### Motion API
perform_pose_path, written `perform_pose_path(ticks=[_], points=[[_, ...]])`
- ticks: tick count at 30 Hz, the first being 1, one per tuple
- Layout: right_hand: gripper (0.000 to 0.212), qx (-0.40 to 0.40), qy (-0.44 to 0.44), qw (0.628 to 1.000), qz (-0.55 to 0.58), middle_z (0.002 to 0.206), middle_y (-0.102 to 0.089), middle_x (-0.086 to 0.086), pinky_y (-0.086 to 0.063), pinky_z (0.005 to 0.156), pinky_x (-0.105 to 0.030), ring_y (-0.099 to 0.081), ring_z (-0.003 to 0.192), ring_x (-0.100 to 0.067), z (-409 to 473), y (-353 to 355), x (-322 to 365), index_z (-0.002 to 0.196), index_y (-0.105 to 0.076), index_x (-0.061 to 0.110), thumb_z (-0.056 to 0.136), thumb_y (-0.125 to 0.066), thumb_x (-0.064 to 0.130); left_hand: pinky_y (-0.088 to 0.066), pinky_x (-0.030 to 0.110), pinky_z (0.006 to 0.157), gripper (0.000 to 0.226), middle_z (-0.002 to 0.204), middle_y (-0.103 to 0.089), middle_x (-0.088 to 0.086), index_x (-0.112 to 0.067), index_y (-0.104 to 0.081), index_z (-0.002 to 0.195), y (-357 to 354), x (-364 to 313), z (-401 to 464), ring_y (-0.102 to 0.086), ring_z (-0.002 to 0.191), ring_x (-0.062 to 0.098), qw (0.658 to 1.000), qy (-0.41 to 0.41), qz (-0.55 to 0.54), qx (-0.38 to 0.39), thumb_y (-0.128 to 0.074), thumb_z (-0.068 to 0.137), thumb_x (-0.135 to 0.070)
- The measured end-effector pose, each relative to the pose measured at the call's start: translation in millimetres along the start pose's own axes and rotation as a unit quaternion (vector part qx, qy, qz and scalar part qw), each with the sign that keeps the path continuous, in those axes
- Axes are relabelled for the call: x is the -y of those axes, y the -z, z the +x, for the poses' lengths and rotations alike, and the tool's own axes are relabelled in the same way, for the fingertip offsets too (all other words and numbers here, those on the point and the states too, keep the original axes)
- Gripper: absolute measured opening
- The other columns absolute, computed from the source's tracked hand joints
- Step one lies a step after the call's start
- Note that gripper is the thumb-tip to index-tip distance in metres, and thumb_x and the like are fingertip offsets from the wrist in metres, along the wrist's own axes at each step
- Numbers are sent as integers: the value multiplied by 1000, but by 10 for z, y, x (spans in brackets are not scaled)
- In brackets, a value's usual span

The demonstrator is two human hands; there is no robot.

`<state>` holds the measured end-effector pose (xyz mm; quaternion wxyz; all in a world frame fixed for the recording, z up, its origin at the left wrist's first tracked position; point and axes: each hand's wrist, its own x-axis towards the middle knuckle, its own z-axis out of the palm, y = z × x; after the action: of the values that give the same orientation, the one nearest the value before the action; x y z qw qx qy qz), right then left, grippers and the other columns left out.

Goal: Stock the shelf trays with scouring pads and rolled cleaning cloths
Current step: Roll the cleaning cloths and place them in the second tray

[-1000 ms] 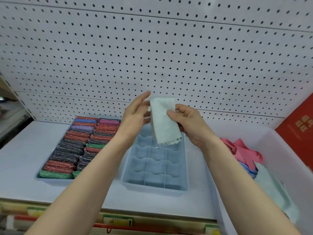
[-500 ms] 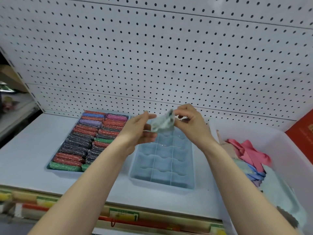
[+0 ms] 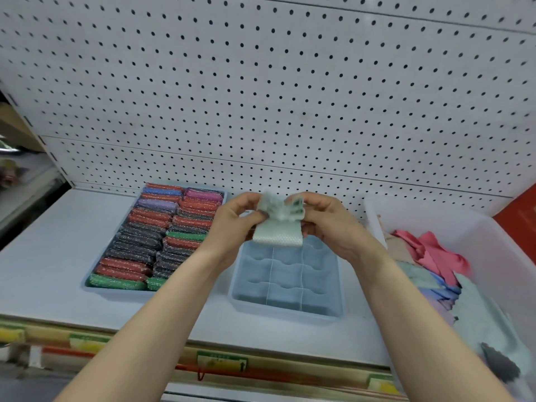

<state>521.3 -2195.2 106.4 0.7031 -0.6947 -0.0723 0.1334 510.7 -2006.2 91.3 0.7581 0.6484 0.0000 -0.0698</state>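
Cloth [image 3: 278, 227] first — it is pale green, half gathered between my two hands, held in the air above the far end of the divided tray [image 3: 287, 282], whose compartments I can see hold nothing. The risk, as I judge it, is that the roll springs loose: the top is bunched unevenly while a flat flap hangs below, so if either pinch slackens the thing could unfurl and drop across several compartments instead of into one. A loose roll may also be too fat for its slot. My left hand [image 3: 232, 227] has fingers and thumb curled in on the cloth's left edge; my right hand [image 3: 327, 224] pinches the crumpled upper right corner, fingers bent round it — neither hand is spread, both are closed on the fabric. Left of the divided tray sits the pad tray [image 3: 95, 287], packed with scouring pads [image 3: 162, 233]. At my right, the bin [image 3: 493, 245] holds more cloths [image 3: 429, 250], unrolled, in pink, blue and green.
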Motion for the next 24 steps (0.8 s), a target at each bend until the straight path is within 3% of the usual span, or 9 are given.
perform_pose_path(ticks=[3,6,9,12,14,18,21,24], points=[[42,-26,23,999,-13,79,-69,-3,-48,60,-24,-56,72,-23,25,-66,-48,74,-75,16,91,-47,-11,-43,19,52,25,76,-66,1,-14,-68,84,24,2,4,-55,63,14,1000,18,-22,-6,-52,92,2],[44,-61,61,994,-63,75,-70,2,-44,55,-22,-52,68,-22,41,-120,-70,74,-73,12,91,-41,-13,-53,33,67,23,102,-68,10,-13,-67,110,93,10,16,-63,84,31,993,93,-69,36,-52,97,-25],[45,-94,98,979,-153,79,-72,0,-45,52,-26,-49,60,-24,64,-147,-139,78,-74,14,88,-41,-13,-59,30,75,41,109,-72,9,-12,-65,118,139,63,2,-70,89,23,986,142,-34,85,-55,92,-44],[50,-97,98,962,-236,87,-68,-1,-48,57,-31,-56,67,-26,81,-180,-244,75,-75,26,84,-42,-12,-58,23,67,33,106,-72,10,-4,-63,121,159,134,8,-71,83,16,984,160,-36,73,-63,92,-20],[50,-89,68,975,-190,92,-65,-1,-48,63,-26,-58,75,-18,63,-214,-269,79,-76,23,85,-40,-12,-57,21,62,29,102,-72,10,-2,-62,120,190,182,30,-71,78,14,985,163,-34,41,-63,91,-8],[29,-61,-32,997,-31,98,-68,-7,-56,74,-30,-67,84,-19,-5,-254,-297,121,-63,25,97,-52,12,-59,25,65,28,109,-67,18,-5,-61,117,247,235,75,-69,81,19,992,124,-10,11,-65,89,-1],[25,-35,-68,997,-1,93,-71,-15,-59,72,-33,-70,82,-26,1,-282,-401,115,-64,13,92,-63,5,-57,24,62,24,107,-64,17,-8,-61,110,289,271,97,-70,78,17,995,102,6,8,-65,89,1],[23,-81,-43,995,40,88,-72,-11,-58,68,-27,-71,76,-20,43,-321,-517,104,-69,8,91,-58,-7,-57,21,62,17,100,-66,14,-7,-64,102,305,270,102,-72,72,14,992,116,-46,14,-55,93,5]])
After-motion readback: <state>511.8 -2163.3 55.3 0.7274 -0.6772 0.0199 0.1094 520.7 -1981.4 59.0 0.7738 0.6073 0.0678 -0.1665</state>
